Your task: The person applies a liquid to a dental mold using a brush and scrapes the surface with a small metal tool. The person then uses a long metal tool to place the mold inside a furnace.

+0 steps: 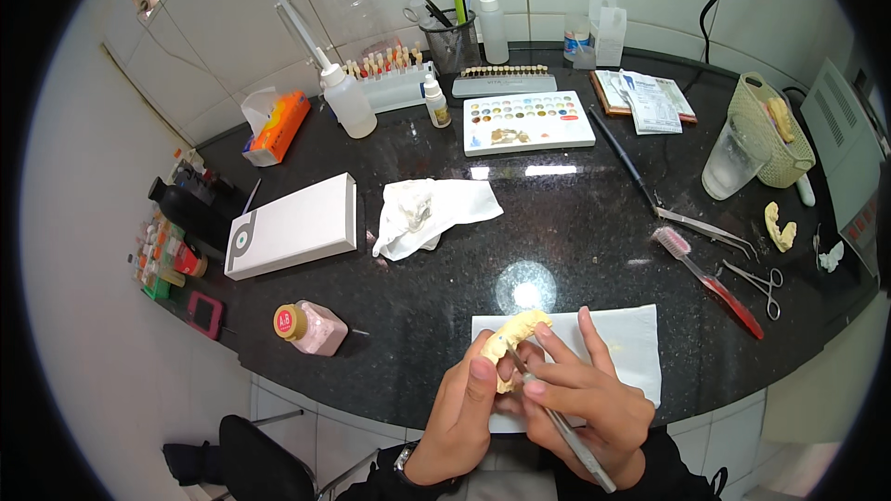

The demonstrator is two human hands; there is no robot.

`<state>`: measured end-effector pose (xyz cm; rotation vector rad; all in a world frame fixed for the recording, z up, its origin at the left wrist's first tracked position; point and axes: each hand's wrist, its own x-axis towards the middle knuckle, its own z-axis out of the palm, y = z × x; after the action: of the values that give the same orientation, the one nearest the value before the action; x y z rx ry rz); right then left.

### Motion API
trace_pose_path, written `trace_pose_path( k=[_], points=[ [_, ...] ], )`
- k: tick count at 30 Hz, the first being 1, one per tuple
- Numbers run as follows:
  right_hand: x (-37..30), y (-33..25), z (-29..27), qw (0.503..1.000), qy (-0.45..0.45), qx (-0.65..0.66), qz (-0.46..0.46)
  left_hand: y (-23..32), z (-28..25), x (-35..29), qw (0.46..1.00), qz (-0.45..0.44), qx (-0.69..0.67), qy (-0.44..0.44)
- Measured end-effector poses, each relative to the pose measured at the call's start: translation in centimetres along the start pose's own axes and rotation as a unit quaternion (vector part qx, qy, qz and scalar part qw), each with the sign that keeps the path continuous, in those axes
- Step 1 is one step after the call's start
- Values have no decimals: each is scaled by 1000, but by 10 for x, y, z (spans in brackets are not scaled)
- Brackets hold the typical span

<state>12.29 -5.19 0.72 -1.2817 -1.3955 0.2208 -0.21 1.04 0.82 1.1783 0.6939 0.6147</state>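
Near the desk's front edge, my left hand (459, 413) grips a pale yellow, horseshoe-shaped plaster dental cast (522, 325) between thumb and fingers. A slim metal-handled carving knife (577, 450) is pinched in my right hand (599, 399). Its narrow tip reaches the inner side of the cast, where my fingers partly hide the contact. The right fingertips also rest close to the cast's far end, with one finger lifted. Beneath both hands lies a white paper sheet (634, 339).
To the right are a toothbrush (710, 288), forceps (763, 288), tweezers (705, 225), another cast (781, 227) and a plastic cup (729, 162). A crumpled tissue (436, 209), white box (292, 227) and pink-filled bottle (316, 327) stand left. A paint palette (529, 121) lies behind.
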Motion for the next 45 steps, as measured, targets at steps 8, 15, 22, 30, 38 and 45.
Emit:
trace_pose_path(
  k=[8, 15, 22, 30, 38, 45],
  points=[
    [-2, -1, 1, 1000, 14, -11, -7, -1, -1, 1, 1000, 8, -3, -7],
    [-1, -1, 1, 1000, 8, -23, -6, -2, -2, 0, 999, 10, 44, 4],
    [1, -2, -8, 990, -12, 110, 86, -4, -1, 0, 1000, -3, -13, 17],
    [-1, 0, -9, 994, -23, 90, 51, -1, -4, -1, 998, -39, -49, -10],
    [1, -3, -3, 999, -29, 7, 27, -3, -5, -1, 999, -35, -19, -5],
    [2, -2, -5, 999, -35, 4, 31, -1, -6, 0, 998, -55, -28, -9]
  ],
)
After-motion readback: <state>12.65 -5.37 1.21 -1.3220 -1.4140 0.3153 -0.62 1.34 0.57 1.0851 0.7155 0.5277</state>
